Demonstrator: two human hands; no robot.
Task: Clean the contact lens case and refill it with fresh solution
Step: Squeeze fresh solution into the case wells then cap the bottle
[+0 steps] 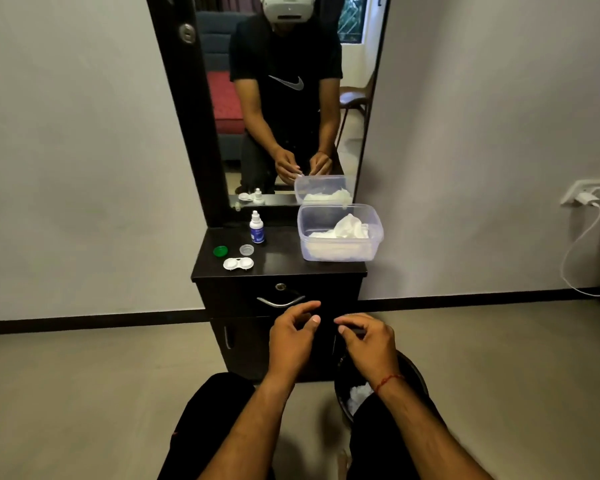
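The white contact lens case [238, 264] lies uncapped near the front left of the dark cabinet top [291, 268]. Behind it lie its green cap [220, 251] and its clear cap [246, 250], apart from each other. A small solution bottle [257, 227] with a blue label stands upright by the mirror. My left hand [293, 336] and my right hand [366, 344] hover side by side in front of the drawer, below the cabinet top. Both have loosely curled fingers, and I see nothing held in either.
A clear plastic box [340, 252] of white tissues sits at the right of the cabinet top. A black bin [413, 372] with a crumpled tissue [359, 396] stands on the floor under my right wrist. The mirror [284, 98] rises behind the cabinet. A charger cable [582, 244] hangs on the right wall.
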